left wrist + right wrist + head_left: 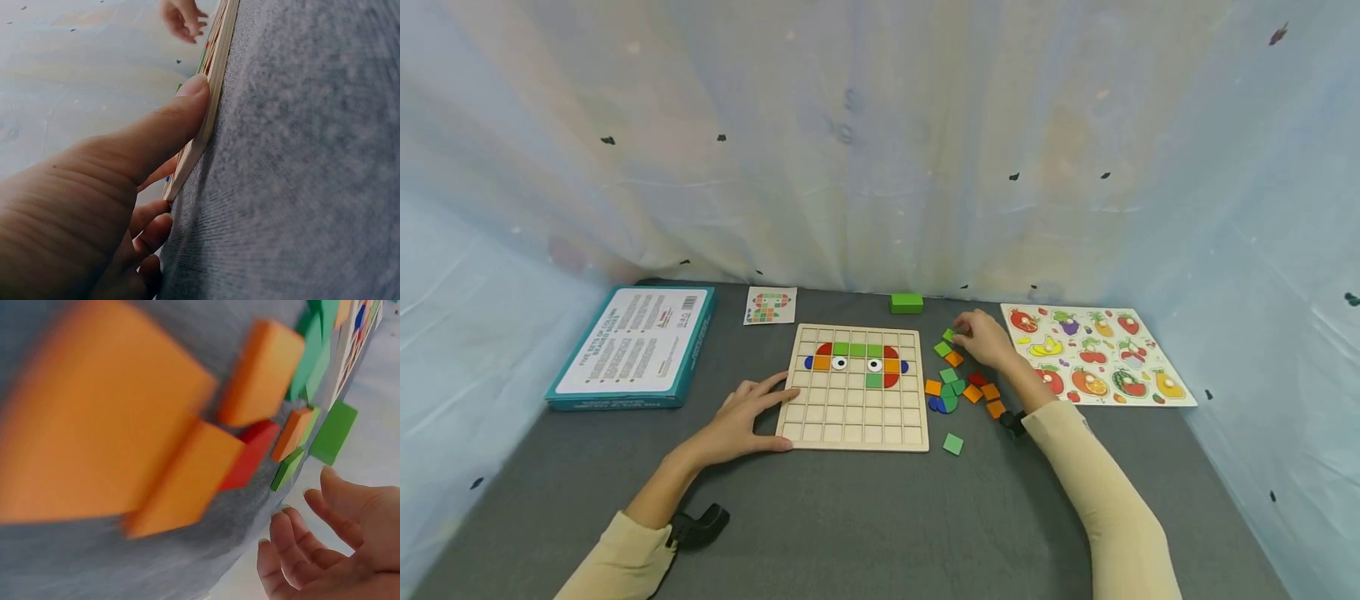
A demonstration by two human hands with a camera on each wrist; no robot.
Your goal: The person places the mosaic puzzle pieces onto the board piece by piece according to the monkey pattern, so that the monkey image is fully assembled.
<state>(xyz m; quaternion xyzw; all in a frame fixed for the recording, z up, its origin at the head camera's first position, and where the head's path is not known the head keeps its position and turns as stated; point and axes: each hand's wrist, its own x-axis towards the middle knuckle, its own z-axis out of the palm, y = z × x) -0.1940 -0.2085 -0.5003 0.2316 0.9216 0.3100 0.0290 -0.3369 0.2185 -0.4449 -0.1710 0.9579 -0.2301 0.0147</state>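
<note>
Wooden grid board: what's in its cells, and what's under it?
In the grid board: red pieces, orange pieces, green pieces, blue pieces, two eye pieces. Under it: grey cloth shows around its edges; whatever lies beneath is covered. Left hand hides bits of its left edge.

The left hand [747,421] spreads its thumb from its fingers, while the right hand [985,338] curves loosely.
</note>
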